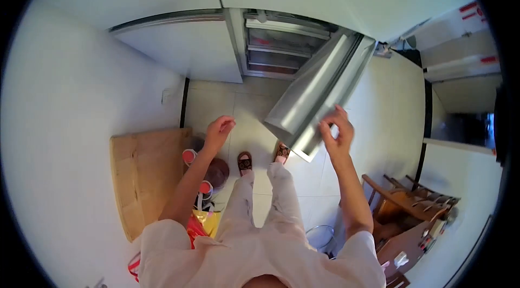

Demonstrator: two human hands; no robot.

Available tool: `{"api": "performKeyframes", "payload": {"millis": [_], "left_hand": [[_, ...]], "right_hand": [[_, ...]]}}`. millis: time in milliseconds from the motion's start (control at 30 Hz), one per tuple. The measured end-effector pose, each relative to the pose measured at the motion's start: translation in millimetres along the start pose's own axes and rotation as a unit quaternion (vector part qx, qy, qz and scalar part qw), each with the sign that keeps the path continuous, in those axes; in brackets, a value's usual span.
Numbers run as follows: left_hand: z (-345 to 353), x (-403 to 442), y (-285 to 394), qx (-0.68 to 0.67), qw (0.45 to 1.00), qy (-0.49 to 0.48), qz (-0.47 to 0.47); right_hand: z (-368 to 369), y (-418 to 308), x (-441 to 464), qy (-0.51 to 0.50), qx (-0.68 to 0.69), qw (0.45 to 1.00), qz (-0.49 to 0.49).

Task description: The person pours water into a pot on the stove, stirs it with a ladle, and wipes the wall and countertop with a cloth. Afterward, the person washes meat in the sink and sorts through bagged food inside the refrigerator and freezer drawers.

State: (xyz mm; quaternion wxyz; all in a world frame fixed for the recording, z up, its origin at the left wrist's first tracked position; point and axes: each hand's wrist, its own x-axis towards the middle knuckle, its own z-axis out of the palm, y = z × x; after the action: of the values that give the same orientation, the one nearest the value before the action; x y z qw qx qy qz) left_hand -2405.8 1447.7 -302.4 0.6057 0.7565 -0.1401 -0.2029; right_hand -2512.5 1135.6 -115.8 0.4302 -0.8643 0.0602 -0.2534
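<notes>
An open fridge or freezer door (319,90) swings out toward me, its inner side grey and its lower corner above the floor near my feet. My right hand (338,130) is at the outer edge of this door, fingers curled, with the thumb and forefinger near the edge. Whether it grips the door is hard to tell. My left hand (219,130) hangs in the air to the left of the door, its fingers curled together; nothing shows in it. Behind the door, stacked drawers (281,44) are visible inside the compartment.
A closed white door panel (184,44) is left of the drawers. Along the left wall lean a wooden board (146,174), containers with red and white lids (189,156), and a yellow-red bag (205,223). Wooden furniture (403,212) stands at the right.
</notes>
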Motion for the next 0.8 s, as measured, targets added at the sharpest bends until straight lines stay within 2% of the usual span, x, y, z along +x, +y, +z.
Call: {"api": "performKeyframes", "payload": {"millis": [67,133,167,267,333,367,400,467,567,667,800], "left_hand": [[9.9,35.4,-10.6,0.037,0.999,-0.035,-0.007],[26.4,73.3,33.2,0.12,0.991,-0.059,0.029],[38.2,96.1,35.2,0.104,0.99,-0.067,0.068],[81.5,158.8,52.1,0.1,0.977,-0.071,0.172],[108.4,189.8,81.1,0.237,0.924,-0.028,0.3],[121.0,209.5,81.7,0.247,0.913,-0.015,0.325],[130.8,230.4,82.1,0.256,0.9,0.0,0.353],[140.7,258.8,89.4,0.302,0.842,0.049,0.445],[144.4,306.1,81.6,0.385,0.79,0.131,0.459],[139.5,334.6,70.3,0.48,0.751,0.179,0.417],[138.8,340.7,69.9,0.513,0.726,0.189,0.417]], "right_hand": [[-21.4,-7.4,-26.2,0.031,-0.082,0.995,0.043],[-44.9,-23.3,-42.7,0.028,-0.167,0.982,0.085],[-56.1,-22.1,-53.2,0.018,-0.187,0.975,0.119],[-90.1,0.0,-81.4,-0.005,-0.127,0.98,0.151],[-107.0,1.5,-88.2,0.014,-0.122,0.971,0.207],[-119.9,20.1,-98.1,0.017,-0.161,0.97,0.181],[-128.5,28.0,-101.4,0.042,-0.134,0.971,0.193],[-152.7,50.3,-110.6,0.04,-0.169,0.967,0.185],[-188.2,76.3,-115.5,0.005,-0.206,0.963,0.173],[-215.2,94.4,-112.9,-0.016,-0.218,0.961,0.168],[-237.7,116.0,-117.8,0.001,-0.227,0.96,0.162]]}}
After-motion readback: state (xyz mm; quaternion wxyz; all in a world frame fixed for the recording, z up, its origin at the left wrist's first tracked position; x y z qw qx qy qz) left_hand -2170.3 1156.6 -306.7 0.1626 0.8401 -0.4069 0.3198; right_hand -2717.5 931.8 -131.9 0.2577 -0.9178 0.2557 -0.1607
